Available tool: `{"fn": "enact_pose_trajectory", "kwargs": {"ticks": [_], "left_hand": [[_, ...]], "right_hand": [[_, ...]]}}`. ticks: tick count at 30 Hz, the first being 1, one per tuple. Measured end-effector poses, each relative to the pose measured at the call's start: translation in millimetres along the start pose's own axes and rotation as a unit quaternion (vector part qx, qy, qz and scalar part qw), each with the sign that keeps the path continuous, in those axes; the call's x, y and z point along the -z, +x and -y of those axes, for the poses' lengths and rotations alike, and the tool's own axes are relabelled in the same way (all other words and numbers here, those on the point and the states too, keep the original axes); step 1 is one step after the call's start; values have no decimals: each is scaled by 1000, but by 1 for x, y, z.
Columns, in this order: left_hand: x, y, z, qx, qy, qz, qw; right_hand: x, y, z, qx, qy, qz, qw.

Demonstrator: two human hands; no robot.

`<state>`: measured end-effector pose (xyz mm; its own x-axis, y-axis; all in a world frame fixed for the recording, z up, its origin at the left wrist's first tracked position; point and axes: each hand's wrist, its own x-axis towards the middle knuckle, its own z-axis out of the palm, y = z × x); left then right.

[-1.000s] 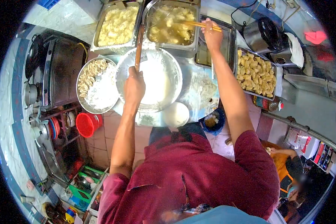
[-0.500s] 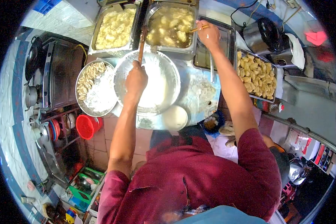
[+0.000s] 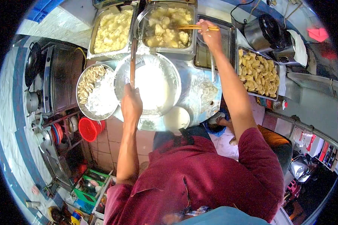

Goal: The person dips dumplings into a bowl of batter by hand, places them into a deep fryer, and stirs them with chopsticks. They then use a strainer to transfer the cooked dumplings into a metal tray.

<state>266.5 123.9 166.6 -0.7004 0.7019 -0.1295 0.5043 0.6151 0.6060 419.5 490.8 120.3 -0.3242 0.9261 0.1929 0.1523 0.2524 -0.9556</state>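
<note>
A long wooden handle is in my left hand, over the near left part of a metal bowl of white batter. The handle's far end reaches a wire strainer, partly in the right fryer, where pale golden pieces sit in oil. My right hand grips wooden chopsticks, whose tips are over that fryer. In the left fryer float more pale pieces. A round bowl left of the batter holds folded dumplings and white powder.
A tray of browned pieces stands at the right, beside a dark flat tray and a metal pot. Near the table's front edge is a small white bowl. Lower left are a red basket and a green crate.
My left hand has moved slightly toward me and left with the handle. The chopsticks have swung to lie more level, their tips further left. At the lower right, another person's hand or foot has shifted.
</note>
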Motion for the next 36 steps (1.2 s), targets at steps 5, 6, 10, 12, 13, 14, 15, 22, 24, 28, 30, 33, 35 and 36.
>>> {"fn": "enact_pose_trajectory", "kwargs": {"ticks": [5, 6, 10, 12, 13, 14, 15, 22, 24, 28, 30, 33, 35, 36], "left_hand": [[-1, 21, 6, -31, 25, -35, 999], [-2, 29, 3, -34, 34, -34, 998], [-15, 63, -13, -28, 95, -1, 995], [-19, 71, -25, -16, 111, 26, 993], [-25, 76, -28, -11, 110, 32, 993], [-31, 81, -30, -7, 109, 37, 993], [-36, 84, -29, -3, 109, 43, 993], [-25, 59, -16, 8, 69, 52, 996], [-13, 40, -15, -2, 52, 24, 998], [-6, 15, 7, -55, 60, -26, 996], [-3, 7, 7, -54, 53, -26, 997], [1, 3, 2, -45, 50, -37, 997], [1, 2, 2, -50, 44, -49, 997], [-1, 3, 4, -59, 37, -54, 996]], "right_hand": [[19, 23, 18, 117, -126, -62, 983], [21, 28, 27, 134, -194, -78, 969], [4, 38, 26, 193, -306, -82, 929], [-7, 44, 11, 182, -330, -49, 925], [-11, 46, 5, 143, -343, -19, 928], [-15, 48, -2, 104, -354, 11, 929], [-18, 49, -13, 117, -354, -14, 928], [-15, 47, -51, 92, -208, -96, 969], [-6, 49, -43, 94, -220, -112, 964], [7, 51, -4, 135, -271, -139, 943], [4, 54, -2, 140, -279, -151, 938], [-12, 64, -10, 146, -262, -165, 939], [-22, 63, -14, 190, -278, -163, 927], [-27, 60, -17, 150, -298, -134, 933]]}}
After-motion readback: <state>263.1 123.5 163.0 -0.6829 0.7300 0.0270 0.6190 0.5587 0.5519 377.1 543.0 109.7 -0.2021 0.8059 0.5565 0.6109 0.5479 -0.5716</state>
